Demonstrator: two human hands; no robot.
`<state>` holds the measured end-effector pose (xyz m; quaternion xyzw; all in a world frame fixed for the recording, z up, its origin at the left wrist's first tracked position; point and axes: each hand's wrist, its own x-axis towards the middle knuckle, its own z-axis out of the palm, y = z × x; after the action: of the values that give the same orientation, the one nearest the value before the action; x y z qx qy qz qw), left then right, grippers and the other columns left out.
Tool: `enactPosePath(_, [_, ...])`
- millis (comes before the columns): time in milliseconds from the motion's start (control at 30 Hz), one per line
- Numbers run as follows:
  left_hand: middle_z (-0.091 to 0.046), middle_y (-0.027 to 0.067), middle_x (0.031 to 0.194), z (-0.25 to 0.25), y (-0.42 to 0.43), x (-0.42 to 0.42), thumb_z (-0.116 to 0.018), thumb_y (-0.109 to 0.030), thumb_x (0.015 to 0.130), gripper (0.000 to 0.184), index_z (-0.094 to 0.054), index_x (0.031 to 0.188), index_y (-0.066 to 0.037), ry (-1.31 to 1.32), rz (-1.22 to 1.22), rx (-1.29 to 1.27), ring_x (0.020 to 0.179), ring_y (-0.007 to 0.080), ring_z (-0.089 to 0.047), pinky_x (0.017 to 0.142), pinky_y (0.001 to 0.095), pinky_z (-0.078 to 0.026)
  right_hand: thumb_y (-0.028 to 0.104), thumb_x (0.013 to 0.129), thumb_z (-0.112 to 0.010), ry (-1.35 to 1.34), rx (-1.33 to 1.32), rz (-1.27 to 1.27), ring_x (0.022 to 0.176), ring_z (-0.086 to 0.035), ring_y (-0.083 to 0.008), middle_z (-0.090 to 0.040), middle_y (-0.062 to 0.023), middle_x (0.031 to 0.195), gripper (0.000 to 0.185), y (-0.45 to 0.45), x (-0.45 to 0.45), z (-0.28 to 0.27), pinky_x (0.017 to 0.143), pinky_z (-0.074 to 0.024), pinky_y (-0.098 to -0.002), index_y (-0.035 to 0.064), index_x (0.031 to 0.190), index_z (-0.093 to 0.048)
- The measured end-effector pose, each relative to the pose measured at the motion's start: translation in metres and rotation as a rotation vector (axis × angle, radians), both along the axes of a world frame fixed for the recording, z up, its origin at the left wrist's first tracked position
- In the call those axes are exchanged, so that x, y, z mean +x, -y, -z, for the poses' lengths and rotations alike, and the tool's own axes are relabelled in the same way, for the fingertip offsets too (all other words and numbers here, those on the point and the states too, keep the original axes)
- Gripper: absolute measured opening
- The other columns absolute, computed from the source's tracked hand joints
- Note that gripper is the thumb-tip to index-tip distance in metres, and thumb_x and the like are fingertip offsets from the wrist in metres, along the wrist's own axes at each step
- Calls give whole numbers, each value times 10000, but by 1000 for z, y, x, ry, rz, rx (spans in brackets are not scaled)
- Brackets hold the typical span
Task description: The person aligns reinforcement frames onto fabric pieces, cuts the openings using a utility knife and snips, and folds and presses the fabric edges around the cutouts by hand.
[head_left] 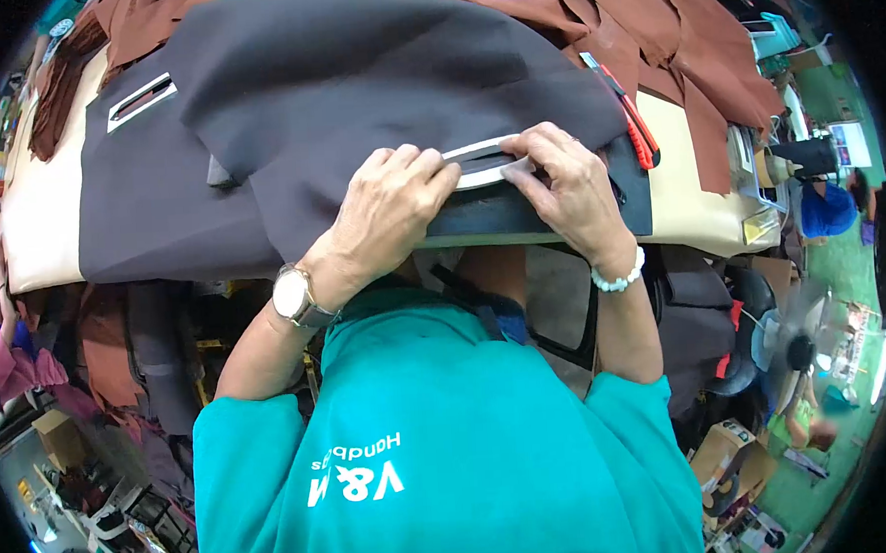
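Note:
Both hands are on a white-edged slot [483, 178] at the near edge of a large dark grey sheet [352, 71], which looks like leather or leatherette. My left hand [394, 204] is closed, its fingertips pinching the slot's left end; a watch is on this wrist. My right hand [566, 182] pinches the right end between thumb and fingers, with a pale beaded bracelet below it. Dark material shows between the two white edges. A similar white-rimmed slot [141, 102] lies on the dark sheet at the left. The fingertips partly hide the held ends.
A red box cutter [632, 116] rests right of my right hand. A dark board [500, 221] lies under the near edge. Brown leather-like pieces [692, 53] are heaped along the back and right of the cream tabletop [685, 209]. A small grey block [219, 174] sits at left.

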<state>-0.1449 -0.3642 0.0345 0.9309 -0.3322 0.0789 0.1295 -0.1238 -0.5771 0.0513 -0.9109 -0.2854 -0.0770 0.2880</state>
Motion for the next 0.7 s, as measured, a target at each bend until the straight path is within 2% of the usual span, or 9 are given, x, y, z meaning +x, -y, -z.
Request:
enactPosePath(133, [-613,112,853,-12,1,7,-669,-261,740,316,-595,930,-19,-273,-121,-238,759,272,-610,683,355,-478,101,712,-675,-109,1,-79,836,-559,-283,-551,-109,871,231,8,11,11,750,-461,-381,14,912,-600])
enactPosePath(167, [-613,144,767,-7,2,11,-691,-348,738,381,-603,886,-9,-288,-104,-360,680,309,-606,620,377,-475,102,711,-678,-102,5,-87,841,-559,-283,-551,-109,877,236,9,12,13,750,-462,-379,14,916,-602])
enactPosePath(300, [-606,161,723,-4,16,12,-676,-302,754,324,-616,823,9,-327,-189,-366,702,312,-609,637,380,-473,102,713,-681,-103,33,-105,834,-565,-276,-549,-110,883,254,13,13,16,743,-467,-370,15,939,-605])
enactPosePath(500, [-614,162,794,1,26,15,-688,-212,728,246,-635,836,2,-358,-187,-385,776,313,-607,689,393,-455,94,725,-680,-226,88,-117,808,-573,-262,-545,-107,898,278,17,14,15,730,-475,-360,29,986,-609])
enactPosePath(600, [-598,143,789,-1,25,15,-691,-173,720,206,-638,836,-11,-429,-195,-412,778,303,-597,688,382,-451,89,731,-675,-238,86,-133,810,-574,-259,-545,-103,903,289,18,15,13,730,-473,-360,46,1010,-612])
enactPosePath(700, [-575,116,752,4,22,13,-681,-138,725,159,-654,840,-31,-387,-162,-481,747,285,-586,671,366,-449,85,740,-670,-200,59,-163,811,-576,-262,-545,-101,904,295,19,17,15,731,-472,-355,59,1029,-617])
